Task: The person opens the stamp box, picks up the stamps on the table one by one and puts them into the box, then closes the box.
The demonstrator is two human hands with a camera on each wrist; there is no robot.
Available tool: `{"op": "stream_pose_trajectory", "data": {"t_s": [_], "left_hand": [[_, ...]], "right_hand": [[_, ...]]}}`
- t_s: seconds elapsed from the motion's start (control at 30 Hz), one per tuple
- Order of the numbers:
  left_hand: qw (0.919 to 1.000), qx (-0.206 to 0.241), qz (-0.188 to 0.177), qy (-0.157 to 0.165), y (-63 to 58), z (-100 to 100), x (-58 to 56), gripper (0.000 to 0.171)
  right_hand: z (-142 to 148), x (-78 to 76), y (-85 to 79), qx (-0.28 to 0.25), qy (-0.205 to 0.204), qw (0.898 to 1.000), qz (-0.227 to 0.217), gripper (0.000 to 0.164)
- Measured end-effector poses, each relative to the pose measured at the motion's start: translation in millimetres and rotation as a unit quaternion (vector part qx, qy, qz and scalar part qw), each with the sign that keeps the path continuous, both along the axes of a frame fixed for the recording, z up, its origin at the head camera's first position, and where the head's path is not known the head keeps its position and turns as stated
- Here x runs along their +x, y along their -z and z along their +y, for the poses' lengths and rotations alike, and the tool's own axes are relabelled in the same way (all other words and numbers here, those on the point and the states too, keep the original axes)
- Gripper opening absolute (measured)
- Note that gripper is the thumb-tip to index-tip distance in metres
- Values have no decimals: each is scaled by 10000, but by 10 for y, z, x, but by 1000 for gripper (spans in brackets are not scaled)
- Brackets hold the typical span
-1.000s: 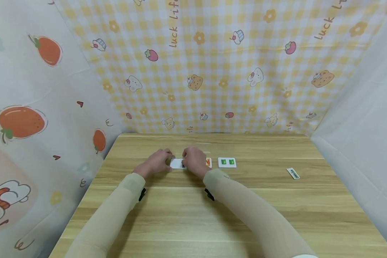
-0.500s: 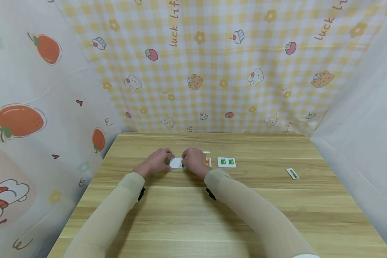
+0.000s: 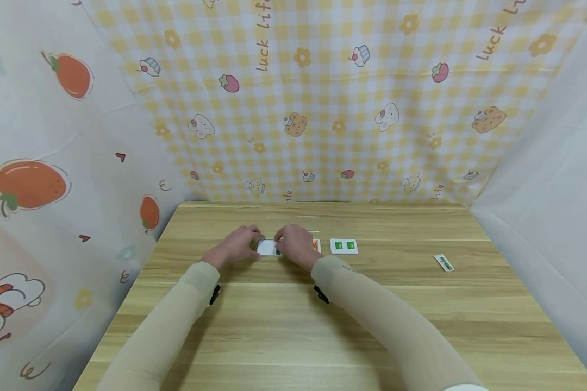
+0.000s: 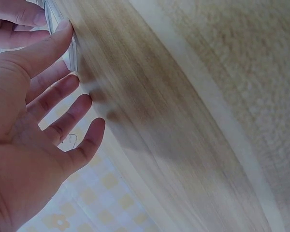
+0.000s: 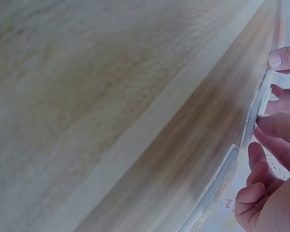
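On the table [image 3: 274,331], the first card [image 3: 266,247] lies between the left hand [image 3: 237,244], at its left end, and the right hand [image 3: 297,243], toward its right end; to its right lies the second card [image 3: 316,246], partly hidden by the right hand; just beside that, further right, lies the third card [image 3: 344,246]; the three form a row, toward the table's far edge; a slip [image 3: 444,263] lies well apart, right of the row and slightly nearer the person; the back cloth [image 3: 318,87] hangs behind the table.
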State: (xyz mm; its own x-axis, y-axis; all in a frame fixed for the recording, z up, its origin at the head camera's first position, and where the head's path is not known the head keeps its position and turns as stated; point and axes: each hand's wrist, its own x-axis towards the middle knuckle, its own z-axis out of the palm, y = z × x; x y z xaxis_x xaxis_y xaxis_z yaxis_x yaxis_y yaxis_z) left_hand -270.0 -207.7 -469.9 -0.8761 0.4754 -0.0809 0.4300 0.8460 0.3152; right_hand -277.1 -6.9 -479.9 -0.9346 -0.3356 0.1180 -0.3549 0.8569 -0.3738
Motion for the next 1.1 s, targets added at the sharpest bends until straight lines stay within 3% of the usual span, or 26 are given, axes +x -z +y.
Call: {"op": "stream_pose_trajectory", "data": {"t_s": [0.7, 0.9, 1.1], "left_hand": [[10000, -3, -11, 11, -6, 5, -1, 52], [10000, 29, -60, 21, -25, 5, -4, 54], [9999, 53, -121, -19, -24, -12, 4, 56]], "right_hand": [[21, -20, -28, -39, -67, 10000, -11, 10], [91, -34, -132, -251, -348, 9991, 68, 15], [228, -17, -281, 20, -582, 9980, 233, 17]]}}
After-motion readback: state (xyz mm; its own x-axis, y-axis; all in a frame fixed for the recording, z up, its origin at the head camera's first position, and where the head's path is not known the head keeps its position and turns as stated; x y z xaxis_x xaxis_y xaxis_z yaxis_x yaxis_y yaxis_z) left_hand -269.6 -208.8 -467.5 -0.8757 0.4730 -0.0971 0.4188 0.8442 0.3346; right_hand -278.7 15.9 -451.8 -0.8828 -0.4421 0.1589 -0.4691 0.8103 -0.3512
